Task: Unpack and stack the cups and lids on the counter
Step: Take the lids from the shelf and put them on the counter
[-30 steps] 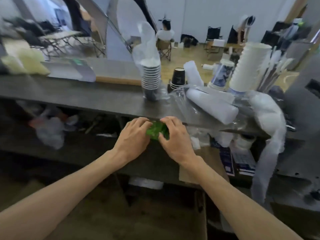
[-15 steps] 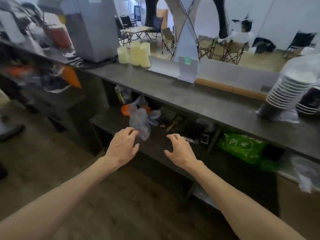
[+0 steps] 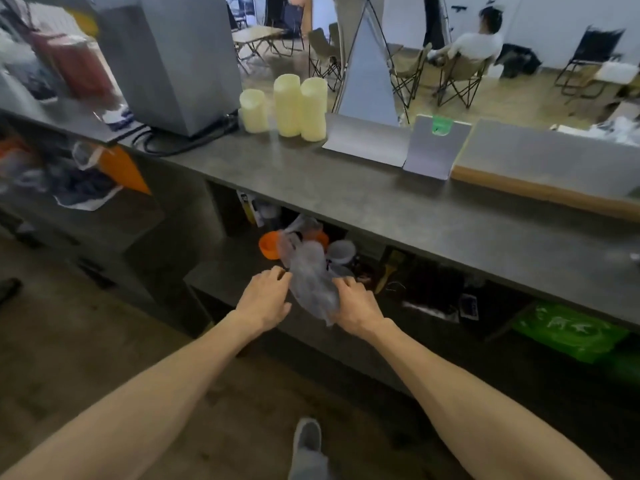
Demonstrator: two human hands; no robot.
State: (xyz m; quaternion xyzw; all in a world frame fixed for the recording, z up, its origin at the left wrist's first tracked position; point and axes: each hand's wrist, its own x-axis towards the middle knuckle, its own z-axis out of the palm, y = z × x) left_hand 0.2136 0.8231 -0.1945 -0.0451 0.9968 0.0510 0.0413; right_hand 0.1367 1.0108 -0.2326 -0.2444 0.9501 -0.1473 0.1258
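Shelf [image 3: 235,268]: hands [image 3: 265,299] flank plastic bag [image 3: 311,282].

Both hands reach to the lower shelf [image 3: 221,268] under the grey counter [image 3: 433,216]. The right hand [image 3: 356,308] touches a crumpled clear plastic bag [image 3: 311,275] at the shelf's front edge; its fingers curl against the bag. The left hand [image 3: 265,299] is just beside the bag, with fingers loosely bent. Behind the bag sits an orange plastic bowl [image 3: 268,245]. Three pale yellow cup stacks [image 3: 287,105] stand near the counter's far edge.
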